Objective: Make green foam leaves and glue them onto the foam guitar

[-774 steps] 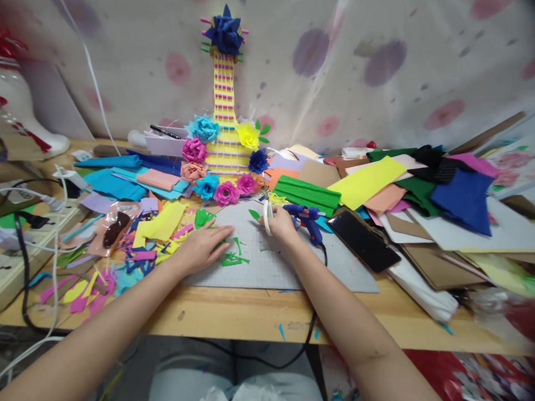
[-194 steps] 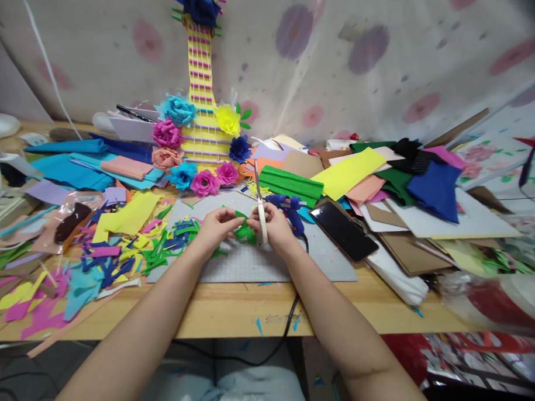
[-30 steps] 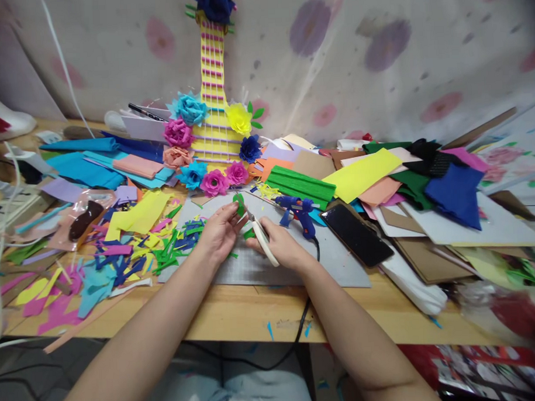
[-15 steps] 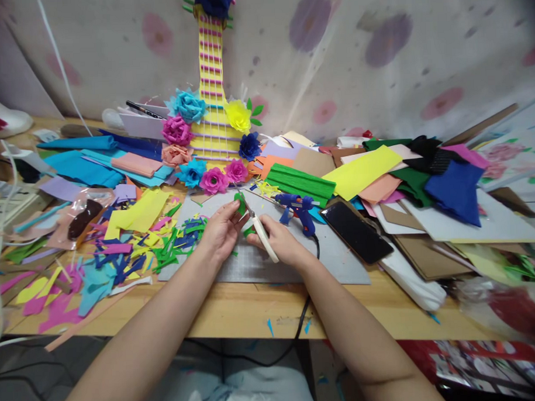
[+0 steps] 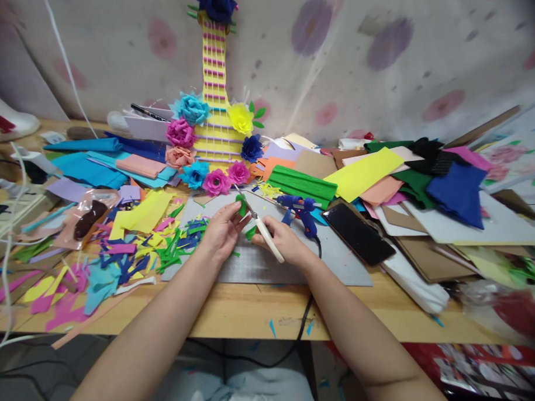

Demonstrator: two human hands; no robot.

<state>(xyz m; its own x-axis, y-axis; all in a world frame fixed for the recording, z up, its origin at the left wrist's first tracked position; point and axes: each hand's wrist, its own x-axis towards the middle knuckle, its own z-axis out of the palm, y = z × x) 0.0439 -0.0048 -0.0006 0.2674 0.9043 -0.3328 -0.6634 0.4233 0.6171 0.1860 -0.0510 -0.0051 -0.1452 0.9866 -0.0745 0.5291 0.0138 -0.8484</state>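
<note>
My left hand (image 5: 222, 228) pinches a small piece of green paper (image 5: 241, 204) between thumb and fingers. Closed around the pale handles of a pair of scissors (image 5: 269, 238) is my right hand (image 5: 283, 238), and the blades lie right beside the green paper. Another bit of green paper (image 5: 250, 232) shows near the right fingertips; whether it is held there I cannot tell. Both hands are over a grey cutting mat (image 5: 270, 273). Behind them a yellow paper guitar (image 5: 216, 132) stands upright, with a ring of paper flowers (image 5: 216, 182) round its body.
A blue glue gun (image 5: 299, 208) with a black cord lies just right of my hands, beside a dark phone (image 5: 359, 232). Colourful paper scraps (image 5: 137, 249) cover the table's left. Stacked paper sheets (image 5: 367, 173) and a folded green sheet (image 5: 302, 186) lie at the back right.
The view has shifted slightly, so everything sits a little further right and lower. Both hands keep their holds on the green paper and the scissors, in nearly the same pose.
</note>
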